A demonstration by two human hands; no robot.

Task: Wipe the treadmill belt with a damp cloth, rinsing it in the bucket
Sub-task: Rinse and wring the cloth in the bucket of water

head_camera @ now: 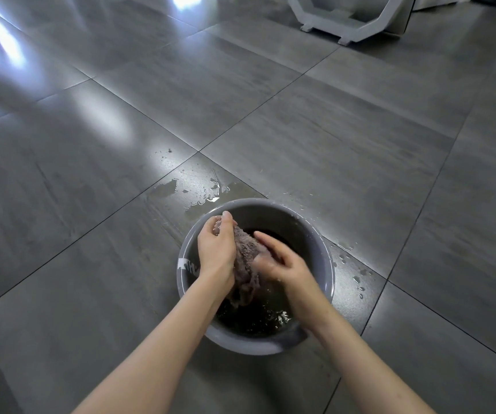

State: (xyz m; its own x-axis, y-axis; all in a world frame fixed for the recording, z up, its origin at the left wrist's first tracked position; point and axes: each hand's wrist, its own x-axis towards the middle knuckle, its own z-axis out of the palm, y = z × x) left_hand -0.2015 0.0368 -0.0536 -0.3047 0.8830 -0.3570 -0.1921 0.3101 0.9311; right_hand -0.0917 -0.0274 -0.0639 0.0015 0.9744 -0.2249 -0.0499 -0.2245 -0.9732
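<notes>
Grey bucket [315,243], left hand [215,249] and right hand [282,265] gripping wet cloth [245,249] over dark water

Grey tiled floor [91,234] carried a grey bucket [255,202], a puddle [207,191] just beyond it, drops [357,279] to its right, and a white base [348,28] far off.

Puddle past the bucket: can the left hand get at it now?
Probably yes. The puddle lies just beyond the bucket rim, nothing between; the left hand grips the cloth near that rim.
</notes>
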